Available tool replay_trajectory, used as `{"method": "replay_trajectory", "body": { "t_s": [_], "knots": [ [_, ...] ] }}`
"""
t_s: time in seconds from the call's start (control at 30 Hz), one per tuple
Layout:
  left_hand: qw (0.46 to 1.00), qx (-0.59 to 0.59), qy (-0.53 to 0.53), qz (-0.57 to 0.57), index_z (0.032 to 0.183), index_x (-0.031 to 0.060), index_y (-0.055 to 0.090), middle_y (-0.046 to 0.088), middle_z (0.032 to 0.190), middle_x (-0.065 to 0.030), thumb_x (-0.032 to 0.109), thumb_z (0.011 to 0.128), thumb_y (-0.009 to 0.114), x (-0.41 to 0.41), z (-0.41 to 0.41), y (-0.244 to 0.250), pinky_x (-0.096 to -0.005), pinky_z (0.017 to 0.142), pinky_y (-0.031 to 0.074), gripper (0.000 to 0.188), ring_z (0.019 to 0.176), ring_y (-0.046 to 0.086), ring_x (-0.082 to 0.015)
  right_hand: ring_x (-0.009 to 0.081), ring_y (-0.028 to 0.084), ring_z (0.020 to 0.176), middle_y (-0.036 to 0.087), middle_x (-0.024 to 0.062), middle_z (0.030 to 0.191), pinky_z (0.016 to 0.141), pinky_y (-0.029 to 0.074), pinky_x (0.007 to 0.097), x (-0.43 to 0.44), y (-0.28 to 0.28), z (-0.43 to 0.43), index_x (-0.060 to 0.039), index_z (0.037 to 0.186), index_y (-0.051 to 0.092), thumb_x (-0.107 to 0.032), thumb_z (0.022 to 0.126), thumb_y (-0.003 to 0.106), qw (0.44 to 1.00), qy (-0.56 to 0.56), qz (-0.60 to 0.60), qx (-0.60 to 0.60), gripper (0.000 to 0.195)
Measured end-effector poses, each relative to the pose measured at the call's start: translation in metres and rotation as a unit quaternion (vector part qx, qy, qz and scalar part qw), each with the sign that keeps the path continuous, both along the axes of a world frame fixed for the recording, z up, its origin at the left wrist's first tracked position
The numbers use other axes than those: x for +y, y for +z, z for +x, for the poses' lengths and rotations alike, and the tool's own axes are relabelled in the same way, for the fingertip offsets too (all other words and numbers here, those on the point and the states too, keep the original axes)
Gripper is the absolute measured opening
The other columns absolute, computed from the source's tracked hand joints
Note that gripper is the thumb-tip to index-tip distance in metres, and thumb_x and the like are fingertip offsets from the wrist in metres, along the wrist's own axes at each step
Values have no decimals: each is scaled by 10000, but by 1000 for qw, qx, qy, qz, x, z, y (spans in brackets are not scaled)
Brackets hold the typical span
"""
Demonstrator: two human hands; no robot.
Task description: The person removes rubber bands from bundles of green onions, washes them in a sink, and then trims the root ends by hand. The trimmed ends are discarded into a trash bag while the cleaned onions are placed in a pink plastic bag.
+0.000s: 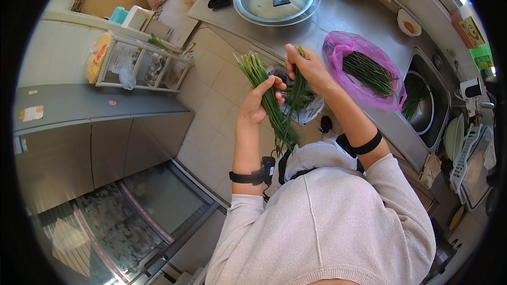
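Observation:
A bundle of thin green garlic chives (263, 83) lies in my left hand (257, 99), pale cut ends pointing up and away, dark leaves hanging towards my body. My right hand (309, 67), beside it, grips a smaller clump of green strands (300, 83) that hangs down. Below both hands, a thin plastic bag (313, 113) with more greens in it is partly hidden by the strands. To the right, a pink plastic bag (336, 53) lies on the steel counter (317, 33) with long chives (368, 73) inside.
A glass-lidded pan (253, 6) stands at the counter's far edge. On the right, a sink (433, 120) holds a metal bowl (425, 126) with greens. Small bowls (408, 18) stand near the wall. A white rack (138, 51) and grey cabinets (111, 146) are on the left.

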State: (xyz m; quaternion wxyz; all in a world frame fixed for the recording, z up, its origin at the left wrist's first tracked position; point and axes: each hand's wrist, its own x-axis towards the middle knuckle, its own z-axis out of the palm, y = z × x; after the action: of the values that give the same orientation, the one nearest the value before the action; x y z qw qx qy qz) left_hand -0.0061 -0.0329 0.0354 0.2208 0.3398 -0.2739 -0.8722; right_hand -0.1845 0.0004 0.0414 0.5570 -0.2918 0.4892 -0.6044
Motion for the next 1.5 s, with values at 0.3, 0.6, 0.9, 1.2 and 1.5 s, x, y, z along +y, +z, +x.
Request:
{"method": "replay_trajectory", "body": {
  "t_s": [0.3, 0.6, 0.9, 1.2, 1.5],
  "knots": [
    [998, 26, -41, -38, 996, 43, 596, 613, 847, -50, 284, 908, 604, 2, 2, -5, -253, 531, 495, 257, 635, 556, -95, 70, 548, 587, 612, 16, 698, 538, 464, 238, 2, 0, 9, 31, 899, 626, -128, 857, 674, 997, 70, -24, -22, 172],
    [997, -21, 67, 7, 1045, 46, 604, 617, 831, -24, 292, 851, 686, -2, -1, -8, -232, 493, 464, 323, 621, 563, -93, 24, 509, 646, 616, -33, 726, 567, 424, 196, 8, -3, 9, 22, 856, 659, -111, 855, 670, 977, -74, -76, 185, 134],
    [993, -38, 90, -65, 967, 60, 604, 645, 824, -61, 227, 840, 689, 2, -12, -4, -213, 427, 378, 227, 527, 495, -80, 17, 491, 611, 601, -23, 666, 521, 403, 211, 8, -1, 3, 19, 827, 643, -119, 842, 667, 967, -118, -76, 211, 141],
    [973, -112, 179, -94, 893, 62, 605, 662, 757, -90, 200, 800, 699, 3, -17, -4, -235, 400, 362, 191, 465, 478, -95, 8, 449, 599, 554, -54, 649, 500, 364, 205, 9, -7, 0, 11, 821, 635, -140, 846, 668, 970, -133, -73, 190, 156],
    [962, -146, 196, -121, 867, 41, 619, 659, 744, -103, 187, 774, 727, -1, -9, -10, -231, 414, 364, 204, 478, 488, -94, 41, 503, 620, 602, -37, 690, 541, 419, 227, 16, -31, -16, 39, 855, 640, -147, 851, 668, 947, 8, -37, 318, 188]
  ]
}}
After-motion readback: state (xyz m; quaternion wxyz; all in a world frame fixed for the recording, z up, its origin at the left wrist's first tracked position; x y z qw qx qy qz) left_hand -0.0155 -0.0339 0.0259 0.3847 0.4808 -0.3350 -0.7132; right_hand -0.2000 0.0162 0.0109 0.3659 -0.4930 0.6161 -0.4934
